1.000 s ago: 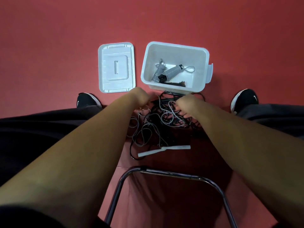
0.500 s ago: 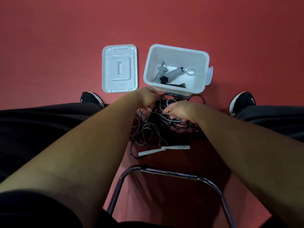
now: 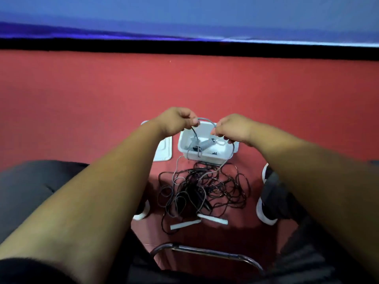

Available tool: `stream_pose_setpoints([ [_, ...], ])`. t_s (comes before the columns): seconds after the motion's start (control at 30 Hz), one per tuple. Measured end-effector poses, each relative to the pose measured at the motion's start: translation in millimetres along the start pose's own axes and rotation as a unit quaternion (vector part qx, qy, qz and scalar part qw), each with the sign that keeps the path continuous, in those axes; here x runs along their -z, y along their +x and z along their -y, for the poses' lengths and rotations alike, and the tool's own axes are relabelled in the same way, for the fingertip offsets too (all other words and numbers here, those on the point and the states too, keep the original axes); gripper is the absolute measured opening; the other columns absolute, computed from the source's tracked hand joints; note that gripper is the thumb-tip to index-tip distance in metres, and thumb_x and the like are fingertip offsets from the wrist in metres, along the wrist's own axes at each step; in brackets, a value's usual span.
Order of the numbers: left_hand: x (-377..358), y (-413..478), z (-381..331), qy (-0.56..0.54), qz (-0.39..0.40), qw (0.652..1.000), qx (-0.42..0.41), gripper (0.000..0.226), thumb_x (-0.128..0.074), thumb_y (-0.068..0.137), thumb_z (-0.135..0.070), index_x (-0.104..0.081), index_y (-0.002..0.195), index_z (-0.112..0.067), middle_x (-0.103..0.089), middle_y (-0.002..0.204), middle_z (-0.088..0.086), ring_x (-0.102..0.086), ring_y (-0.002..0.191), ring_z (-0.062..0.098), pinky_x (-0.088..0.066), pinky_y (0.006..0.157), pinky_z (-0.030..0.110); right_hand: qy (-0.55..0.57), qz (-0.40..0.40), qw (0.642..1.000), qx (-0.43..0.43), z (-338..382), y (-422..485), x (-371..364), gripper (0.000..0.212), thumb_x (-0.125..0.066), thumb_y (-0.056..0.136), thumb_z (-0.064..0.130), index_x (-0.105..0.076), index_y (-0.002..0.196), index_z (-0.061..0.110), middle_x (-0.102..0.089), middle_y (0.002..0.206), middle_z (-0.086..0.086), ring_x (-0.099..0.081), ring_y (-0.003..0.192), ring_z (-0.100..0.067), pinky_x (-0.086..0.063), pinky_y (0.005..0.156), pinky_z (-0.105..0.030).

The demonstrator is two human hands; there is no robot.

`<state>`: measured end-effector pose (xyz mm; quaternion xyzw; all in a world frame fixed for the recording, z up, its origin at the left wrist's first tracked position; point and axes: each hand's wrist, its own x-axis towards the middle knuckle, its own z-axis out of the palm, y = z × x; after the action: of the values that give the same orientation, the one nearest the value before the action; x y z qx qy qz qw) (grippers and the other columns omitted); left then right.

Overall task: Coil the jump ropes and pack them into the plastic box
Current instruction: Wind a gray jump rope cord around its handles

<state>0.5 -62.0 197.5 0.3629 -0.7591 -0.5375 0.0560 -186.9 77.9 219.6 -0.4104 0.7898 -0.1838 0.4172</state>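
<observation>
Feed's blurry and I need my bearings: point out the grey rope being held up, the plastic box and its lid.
grey jump rope [image 3: 205, 119]: head view, top of the raised arc.
plastic box [image 3: 211, 158]: head view, near front wall.
lid [image 3: 165, 152]: head view, exposed near corner.

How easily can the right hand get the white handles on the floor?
Probably not right away: the right hand grips the grey rope above the box; nothing covers the white handles though.
</observation>
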Motion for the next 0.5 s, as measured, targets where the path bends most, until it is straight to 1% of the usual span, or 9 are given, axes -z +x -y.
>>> stream_pose_setpoints([
  [0.03, 6, -8, -22, -0.015, -0.007, 1.000, -0.025, 0.007, -0.071, 0.100, -0.020, -0.074, 0.095, -0.016, -0.072, 0.080, -0.008, -0.060, 0.072, 0.004, -0.047, 0.070, 0.022, 0.014, -0.024, 1.000, 0.011, 3, -9, 9, 0.019, -0.075, 0.091, 0.019, -0.072, 0.091, 0.001, -0.065, 0.081, -0.012, -0.054, 0.071, -0.023, -0.045, 0.062, -0.031],
  [0.07, 12, -17, -44, -0.029, -0.013, 0.998, -0.051, 0.007, -0.069, 0.100, -0.019, -0.074, 0.097, -0.014, -0.073, 0.084, -0.004, -0.060, 0.073, 0.008, -0.047, 0.068, 0.021, 0.033, -0.047, 0.998, 0.022, 8, -19, 16, 0.017, -0.076, 0.089, 0.019, -0.075, 0.096, 0.003, -0.071, 0.086, -0.014, -0.057, 0.074, -0.023, -0.047, 0.064, -0.033],
  [0.13, 22, -35, -88, -0.056, -0.025, 0.993, -0.097, 0.008, -0.067, 0.101, -0.018, -0.073, 0.101, -0.012, -0.075, 0.090, 0.003, -0.059, 0.073, 0.014, -0.049, 0.067, 0.022, 0.066, -0.085, 0.993, 0.046, 19, -37, 31, 0.019, -0.077, 0.088, 0.019, -0.079, 0.106, 0.013, -0.078, 0.103, -0.010, -0.064, 0.086, -0.021, -0.053, 0.077, -0.038],
  [0.2, 31, -52, -130, -0.087, -0.041, 0.987, -0.130, 0.008, -0.065, 0.102, -0.015, -0.071, 0.104, -0.010, -0.075, 0.091, 0.007, -0.058, 0.072, 0.020, -0.050, 0.065, 0.025, 0.098, -0.103, 0.987, 0.074, 36, -58, 42, 0.031, -0.075, 0.090, 0.018, -0.076, 0.122, 0.020, -0.076, 0.114, 0.000, -0.066, 0.104, -0.017, -0.049, 0.083, -0.033],
  [0.27, 39, -67, -170, -0.110, -0.065, 0.981, -0.144, 0.009, -0.065, 0.103, -0.016, -0.071, 0.104, -0.009, -0.075, 0.091, 0.009, -0.055, 0.074, 0.025, -0.052, 0.064, 0.028, 0.149, -0.095, 0.980, 0.088, 54, -79, 49, 0.045, -0.067, 0.089, 0.011, -0.073, 0.130, 0.028, -0.074, 0.121, 0.008, -0.065, 0.114, -0.014, -0.046, 0.081, -0.028],
  [0.33, 47, -81, -207, -0.138, -0.084, 0.975, -0.154, 0.011, -0.064, 0.103, -0.017, -0.071, 0.104, -0.009, -0.075, 0.090, 0.008, -0.052, 0.069, 0.024, -0.051, 0.063, 0.029, 0.190, -0.072, 0.974, 0.103, 73, -96, 51, 0.059, -0.059, 0.076, 0.010, -0.072, 0.127, 0.034, -0.074, 0.123, 0.012, -0.065, 0.118, -0.013, -0.046, 0.083, -0.027],
  [0.4, 56, -94, -239, -0.154, -0.099, 0.970, -0.162, 0.013, -0.063, 0.104, -0.020, -0.072, 0.104, -0.011, -0.077, 0.092, 0.006, -0.054, 0.067, 0.023, -0.052, 0.065, 0.031, 0.232, -0.056, 0.963, 0.126, 91, -109, 54, 0.064, -0.055, 0.066, 0.013, -0.071, 0.124, 0.034, -0.077, 0.121, 0.012, -0.064, 0.121, -0.013, -0.045, 0.095, -0.035],
  [0.47, 65, -108, -268, -0.171, -0.121, 0.963, -0.168, 0.015, -0.062, 0.104, -0.026, -0.072, 0.106, -0.015, -0.078, 0.097, 0.001, -0.062, 0.076, 0.026, -0.058, 0.070, 0.033, 0.259, -0.055, 0.952, 0.152, 108, -120, 58, 0.053, -0.058, 0.079, 0.009, -0.070, 0.126, 0.030, -0.079, 0.116, 0.012, -0.064, 0.123, -0.012, -0.043, 0.103, -0.039],
  [0.5, 70, -117, -282, -0.192, -0.131, 0.957, -0.174, 0.017, -0.062, 0.104, -0.028, -0.072, 0.109, -0.015, -0.078, 0.099, 0.000, -0.065, 0.079, 0.026, -0.061, 0.073, 0.034, 0.269, -0.059, 0.947, 0.166, 116, -126, 61, 0.046, -0.057, 0.087, 0.006, -0.070, 0.126, 0.027, -0.080, 0.114, 0.009, -0.066, 0.119, -0.013, -0.043, 0.101, -0.039],
])
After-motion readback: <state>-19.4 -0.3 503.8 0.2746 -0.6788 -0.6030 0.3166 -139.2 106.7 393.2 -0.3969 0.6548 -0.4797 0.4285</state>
